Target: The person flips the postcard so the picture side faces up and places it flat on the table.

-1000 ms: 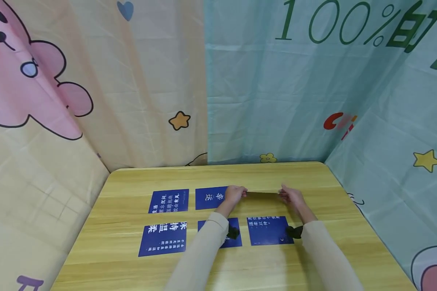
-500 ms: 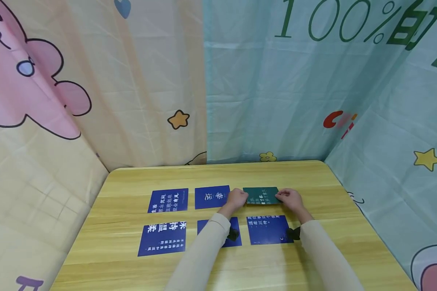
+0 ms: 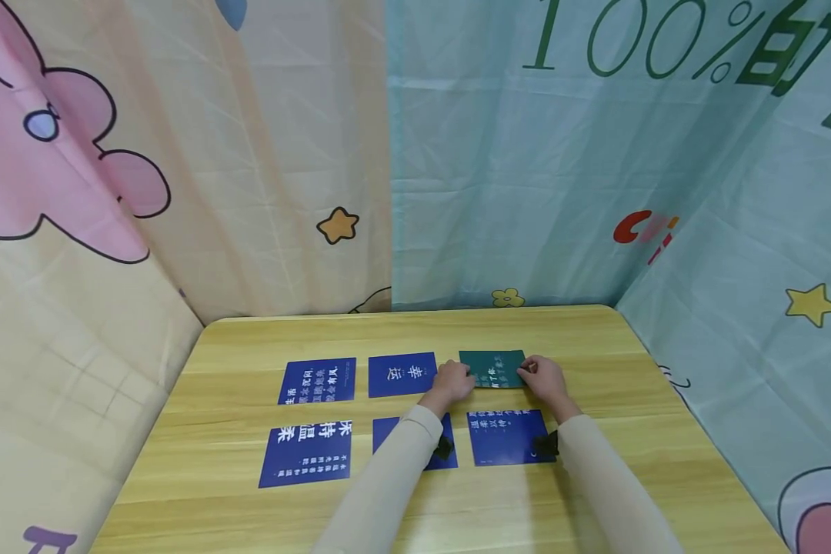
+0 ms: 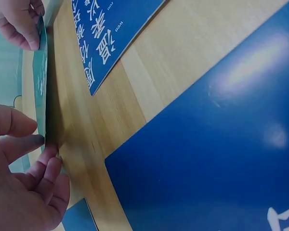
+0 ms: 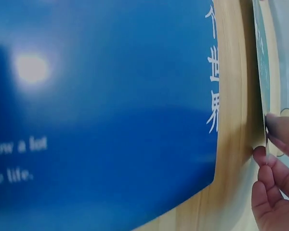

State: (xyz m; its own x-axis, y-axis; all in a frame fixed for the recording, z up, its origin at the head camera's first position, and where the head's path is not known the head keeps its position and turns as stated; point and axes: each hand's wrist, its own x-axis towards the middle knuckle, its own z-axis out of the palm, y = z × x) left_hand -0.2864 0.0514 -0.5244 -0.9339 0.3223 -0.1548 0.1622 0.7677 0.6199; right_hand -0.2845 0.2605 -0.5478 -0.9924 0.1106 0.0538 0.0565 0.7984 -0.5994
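A green card [image 3: 492,368] with white lettering is held by its two sides at the back right of the table. My left hand [image 3: 453,382] pinches its left edge. In the left wrist view the thumb and fingers lie on either side of the green card [image 4: 40,86]. My right hand [image 3: 545,378] pinches the opposite edge, fingers at the lower corner in the right wrist view. The card is low over the wood, its lower edge slightly above it. Nearest it are a blue card [image 3: 402,375] to the left and another blue card [image 3: 505,442] in front.
More blue cards lie flat: one at the back left [image 3: 316,381], one at the front left [image 3: 306,455], and one [image 3: 435,463] partly under my left sleeve. The wooden table [image 3: 249,338] ends at printed curtains [image 3: 498,192] behind and beside it.
The green card was seen edge-on as a dark strip; it has tipped down so its lettered face shows. Both hands have shifted slightly left with it. The blue cards stay put.
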